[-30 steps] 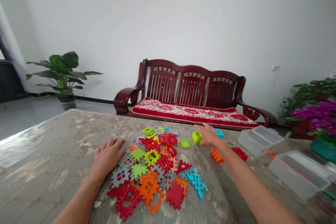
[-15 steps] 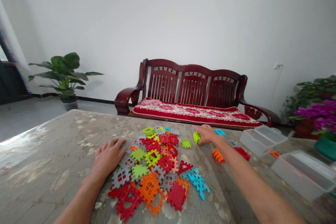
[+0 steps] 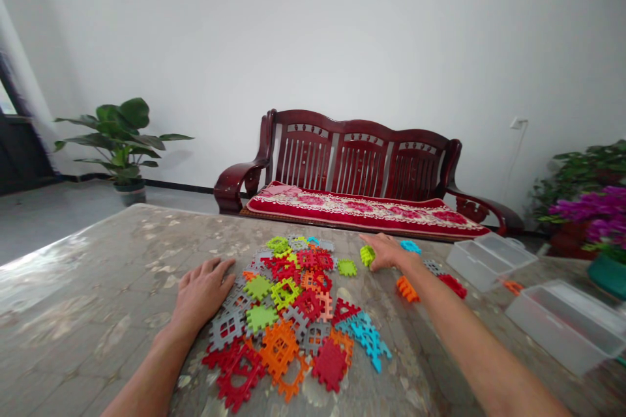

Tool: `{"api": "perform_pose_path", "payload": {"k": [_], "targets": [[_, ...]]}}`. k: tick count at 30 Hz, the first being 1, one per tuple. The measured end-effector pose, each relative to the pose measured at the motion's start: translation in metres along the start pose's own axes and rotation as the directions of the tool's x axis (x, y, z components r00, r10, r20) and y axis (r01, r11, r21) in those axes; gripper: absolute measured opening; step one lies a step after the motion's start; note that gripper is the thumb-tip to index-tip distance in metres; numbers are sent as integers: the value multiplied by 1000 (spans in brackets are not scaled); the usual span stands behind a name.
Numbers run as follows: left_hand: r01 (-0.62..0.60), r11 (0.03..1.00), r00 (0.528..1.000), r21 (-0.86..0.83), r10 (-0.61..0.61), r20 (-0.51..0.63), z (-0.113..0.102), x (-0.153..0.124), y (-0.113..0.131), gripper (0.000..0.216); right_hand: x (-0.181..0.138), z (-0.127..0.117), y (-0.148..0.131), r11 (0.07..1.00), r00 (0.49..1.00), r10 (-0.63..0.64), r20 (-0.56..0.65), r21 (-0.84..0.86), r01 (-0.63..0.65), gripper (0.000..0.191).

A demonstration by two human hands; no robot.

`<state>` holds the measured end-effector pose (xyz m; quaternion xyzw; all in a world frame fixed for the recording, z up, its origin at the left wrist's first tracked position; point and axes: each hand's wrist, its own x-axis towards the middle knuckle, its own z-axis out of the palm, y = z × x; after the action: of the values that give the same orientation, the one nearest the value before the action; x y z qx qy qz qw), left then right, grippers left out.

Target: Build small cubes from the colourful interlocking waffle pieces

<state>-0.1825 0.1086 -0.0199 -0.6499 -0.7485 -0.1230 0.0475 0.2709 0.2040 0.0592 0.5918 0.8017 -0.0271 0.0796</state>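
My left hand (image 3: pixel 205 292) lies flat on the table, fingers spread, at the left edge of a heap of interlocking plastic tiles. It holds nothing. Grey window tiles (image 3: pixel 226 329), orange tiles (image 3: pixel 278 345), red tiles (image 3: pixel 328 363) and blue pieces (image 3: pixel 366 335) overlap in that heap. Beyond its right side, my right hand (image 3: pixel 386 251) has its thumb and fingers around a small stack of yellow-green tiles (image 3: pixel 366 256) on the table. Part of the grip is hidden behind the hand. A single green tile (image 3: pixel 347 267) lies between the stack and the heap.
Near my right forearm are an orange stack (image 3: pixel 407 289), red tiles (image 3: pixel 452 286), grey tiles (image 3: pixel 432 267) and blue tiles (image 3: pixel 410 247). Two clear plastic boxes (image 3: pixel 562 332) stand at the right, with an orange piece (image 3: pixel 513 287) between them. A wooden bench (image 3: pixel 362 163) is behind the table.
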Motion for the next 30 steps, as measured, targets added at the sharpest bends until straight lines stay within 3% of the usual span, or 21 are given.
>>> {"api": "perform_pose_path", "payload": {"k": [3, 6, 10, 15, 23, 26, 30], "targets": [[-1, 1000, 1000, -12, 1, -13, 0, -1, 0, 49, -6, -2, -6, 995, 996, 84, -41, 50, -82, 111], [0, 1000, 1000, -11, 0, -21, -1, -1, 0, 48, -11, 0, -15, 983, 979, 172, -111, 81, -164, 100], [3, 1000, 1000, 7, -3, -14, -3, -1, 2, 48, -14, 8, -28, 973, 950, 228, -212, 86, -214, 88], [6, 1000, 1000, 27, -6, -5, -5, -2, 4, 47, -11, 17, -34, 954, 922, 297, -248, 124, -274, 77], [-6, 1000, 1000, 30, 6, -2, -3, -1, 2, 48, -8, 19, -36, 961, 928, 274, -253, 112, -253, 71], [-6, 1000, 1000, 30, 6, -5, -3, -1, 2, 48, -13, 13, -43, 969, 919, 247, -307, 86, -232, 67], [-3, 1000, 1000, 28, 3, -3, -4, -1, 2, 49, -25, 9, -62, 995, 933, 97, -347, 69, -78, 52]]}}
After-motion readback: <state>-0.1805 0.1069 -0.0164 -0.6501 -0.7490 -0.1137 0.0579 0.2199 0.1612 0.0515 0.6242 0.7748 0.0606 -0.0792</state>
